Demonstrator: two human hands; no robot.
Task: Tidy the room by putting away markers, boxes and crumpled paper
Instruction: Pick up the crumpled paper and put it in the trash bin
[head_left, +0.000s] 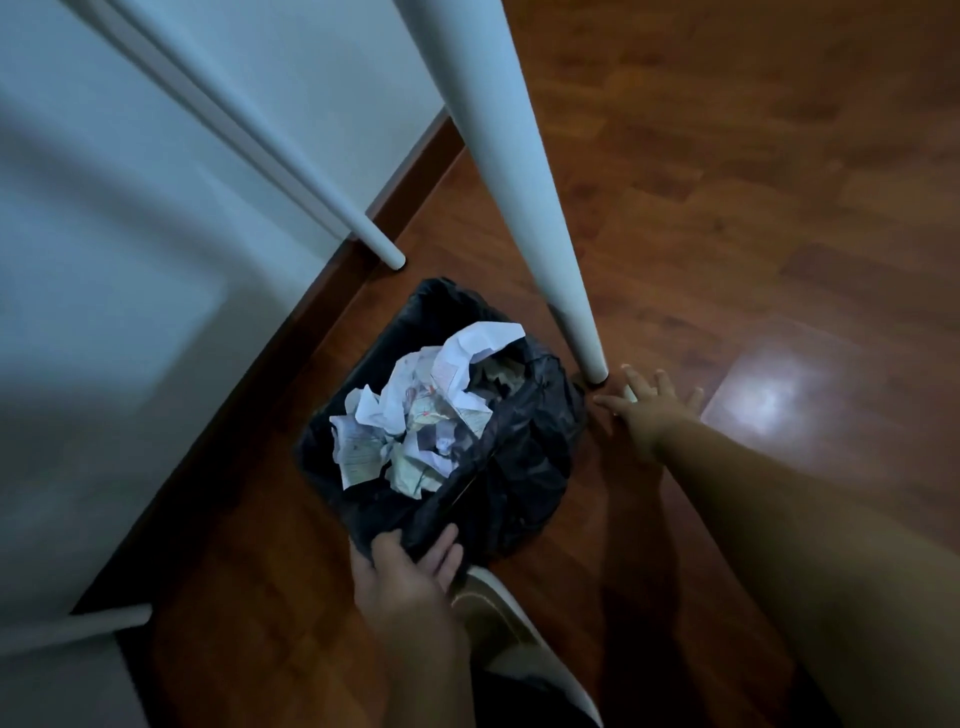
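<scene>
Left hand (410, 571), at the bottom centre of the frame, grips the near edge of a black bin bag (519, 457), thumb over the plastic and fingers curled beneath it. Crumpled paper (415, 415) fills the bag's open mouth in the middle of the frame, white sheets with coloured marks. Right hand (649, 410), right of centre, reaches over the wooden floor (727, 182) with fingers spread wide; a small pale object shows under it, too hidden to identify. Just beside its fingertips stands the foot of a white table leg (540, 223). Another white leg (291, 171) meets the floor near the wall, upper left.
</scene>
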